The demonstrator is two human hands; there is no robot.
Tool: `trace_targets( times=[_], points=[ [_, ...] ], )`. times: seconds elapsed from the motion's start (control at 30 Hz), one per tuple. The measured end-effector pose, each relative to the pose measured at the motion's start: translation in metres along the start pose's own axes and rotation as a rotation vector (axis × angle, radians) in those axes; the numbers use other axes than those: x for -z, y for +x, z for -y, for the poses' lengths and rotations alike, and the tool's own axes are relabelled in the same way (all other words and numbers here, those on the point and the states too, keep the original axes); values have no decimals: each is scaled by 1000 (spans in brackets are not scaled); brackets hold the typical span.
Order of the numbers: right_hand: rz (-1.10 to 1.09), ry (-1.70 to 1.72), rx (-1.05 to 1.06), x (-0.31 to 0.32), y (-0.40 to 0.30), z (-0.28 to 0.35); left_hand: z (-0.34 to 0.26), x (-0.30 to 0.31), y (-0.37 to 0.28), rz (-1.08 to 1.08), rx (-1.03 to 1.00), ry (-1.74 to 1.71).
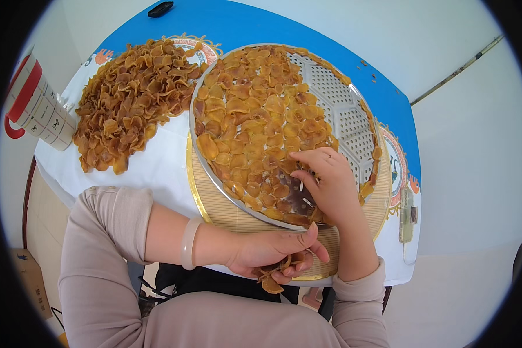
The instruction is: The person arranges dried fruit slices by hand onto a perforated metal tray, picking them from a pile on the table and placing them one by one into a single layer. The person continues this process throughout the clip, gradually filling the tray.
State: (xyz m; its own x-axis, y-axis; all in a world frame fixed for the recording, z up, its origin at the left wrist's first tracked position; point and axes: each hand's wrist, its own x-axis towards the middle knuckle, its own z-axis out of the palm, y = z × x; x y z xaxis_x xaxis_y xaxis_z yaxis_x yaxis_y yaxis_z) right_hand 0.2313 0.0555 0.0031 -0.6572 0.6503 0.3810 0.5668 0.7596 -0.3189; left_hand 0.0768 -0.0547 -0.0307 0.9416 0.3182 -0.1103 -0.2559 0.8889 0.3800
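A round perforated metal tray (352, 117) lies on a woven bamboo mat (237, 219). Thin amber-brown dried slices (254, 117) cover its left and middle parts and line its right rim. My left hand (278, 252) is at the tray's near edge, its fingers curled round a small bunch of the same slices (272, 278). Over the lower part of the tray is my right hand (326, 178), thumb and forefinger apart above the slices; whether its other fingers hold a slice is hidden. A large heap of loose slices (135, 100) lies on the cloth left of the tray.
A tall patterned cup with a red lid and handle (43, 104) stands at the far left. A small black object (160, 9) lies on the blue tablecloth (226, 21) at the back. Slice crumbs (373, 77) lie at the back right, and a clear phone case (406, 215) at the right edge.
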Motion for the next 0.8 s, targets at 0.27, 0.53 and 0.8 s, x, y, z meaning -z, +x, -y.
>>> trace_targets(
  times=[0.27,0.53,0.8],
  points=[
    [1,-27,8,-2,1,0,1,1,1,-6,5,4],
    [-31,264,32,33,-5,26,-2,-3,1,-81,32,-241],
    [404,453,363,45,-23,84,-5,4,-8,61,-56,-410]
  ],
)
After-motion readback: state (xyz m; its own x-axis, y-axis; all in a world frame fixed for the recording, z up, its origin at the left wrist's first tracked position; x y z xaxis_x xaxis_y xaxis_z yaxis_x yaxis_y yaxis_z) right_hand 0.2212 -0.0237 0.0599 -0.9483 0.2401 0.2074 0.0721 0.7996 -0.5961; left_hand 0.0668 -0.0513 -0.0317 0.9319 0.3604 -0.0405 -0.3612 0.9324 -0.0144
